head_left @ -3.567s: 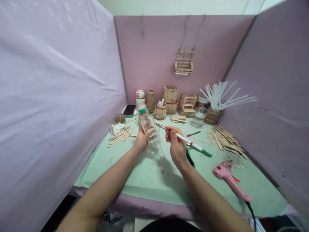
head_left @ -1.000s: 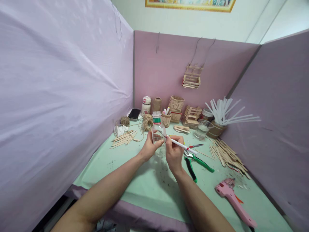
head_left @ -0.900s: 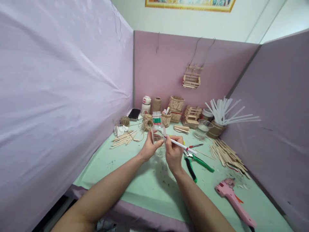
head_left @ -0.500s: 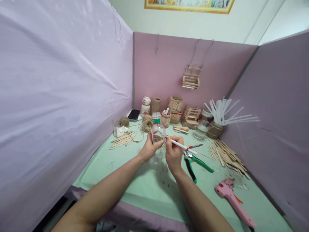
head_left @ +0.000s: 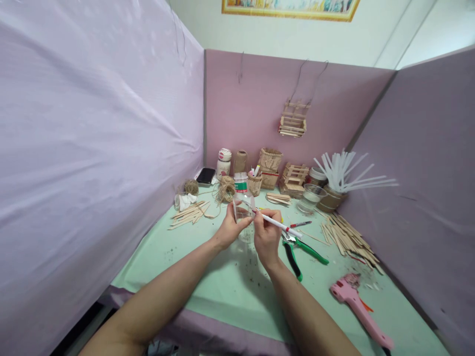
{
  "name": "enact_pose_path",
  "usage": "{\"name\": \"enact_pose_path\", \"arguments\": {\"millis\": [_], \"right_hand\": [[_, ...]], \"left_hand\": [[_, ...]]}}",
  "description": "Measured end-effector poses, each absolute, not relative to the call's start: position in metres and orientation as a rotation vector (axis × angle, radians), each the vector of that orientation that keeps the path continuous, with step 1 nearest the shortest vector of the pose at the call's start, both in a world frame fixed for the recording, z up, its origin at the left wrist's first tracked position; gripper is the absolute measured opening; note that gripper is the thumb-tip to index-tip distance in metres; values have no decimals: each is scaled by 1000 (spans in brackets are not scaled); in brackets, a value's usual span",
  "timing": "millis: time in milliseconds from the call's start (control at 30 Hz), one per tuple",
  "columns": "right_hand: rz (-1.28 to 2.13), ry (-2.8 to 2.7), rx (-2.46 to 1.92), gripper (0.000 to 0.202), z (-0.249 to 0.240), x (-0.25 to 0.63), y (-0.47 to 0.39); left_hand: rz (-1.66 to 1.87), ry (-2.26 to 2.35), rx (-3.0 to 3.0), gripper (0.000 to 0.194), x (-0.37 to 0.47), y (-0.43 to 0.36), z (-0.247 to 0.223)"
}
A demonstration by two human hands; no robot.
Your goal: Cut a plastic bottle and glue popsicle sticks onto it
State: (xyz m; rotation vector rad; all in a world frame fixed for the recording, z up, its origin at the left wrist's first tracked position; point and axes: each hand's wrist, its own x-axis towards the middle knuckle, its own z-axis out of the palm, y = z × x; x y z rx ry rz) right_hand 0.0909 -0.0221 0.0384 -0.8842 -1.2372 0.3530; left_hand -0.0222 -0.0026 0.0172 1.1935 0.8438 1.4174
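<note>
My left hand (head_left: 230, 228) is closed around the edge of a clear, curved plastic piece (head_left: 243, 211), its thumb across the near side. In my right hand (head_left: 267, 240) is a white marker with a red band (head_left: 277, 222), gripped like a pen, its tip at the plastic's right edge. Directly behind the plastic shows a clear bottle with a green label (head_left: 241, 187); I cannot tell where the two outlines part. Green-handled pruning shears (head_left: 308, 251) and a red-and-grey pen (head_left: 301, 224) lie to the right of my right hand.
A pink glue gun (head_left: 363, 311) lies at the front right. Wooden sticks (head_left: 351, 240) are spread at the right, more (head_left: 190, 213) at the left. Twine (head_left: 225, 189), a phone (head_left: 206, 175), a clear bowl (head_left: 310, 199) and a pot of white glue sticks (head_left: 334, 195) stand farther back.
The clear plastic has shifted very slightly against the label behind it. Both hands stay nearly in place, with the marker tip still at the plastic's edge.
</note>
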Motion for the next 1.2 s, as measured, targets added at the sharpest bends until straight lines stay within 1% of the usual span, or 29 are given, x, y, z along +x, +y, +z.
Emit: {"name": "enact_pose_path", "arguments": {"millis": [267,500,633,1000,1200], "right_hand": [[372,-1217,-899,19,40,91,-23],[326,-1256,-921,18,38,90,-23],[355,-1222,-907,19,36,91,-21],[296,-1267,-896,16,35,89,-22],[301,-1223,-935,17,37,90,-23]], "left_hand": [[1407,836,1184,64,-22,-5,21],[1409,856,1207,64,-22,-2,16],[1415,863,1192,65,-22,-1,14],[1403,930,1266,60,-22,-2,18],[1414,896,1235,64,-21,-1,15]]}}
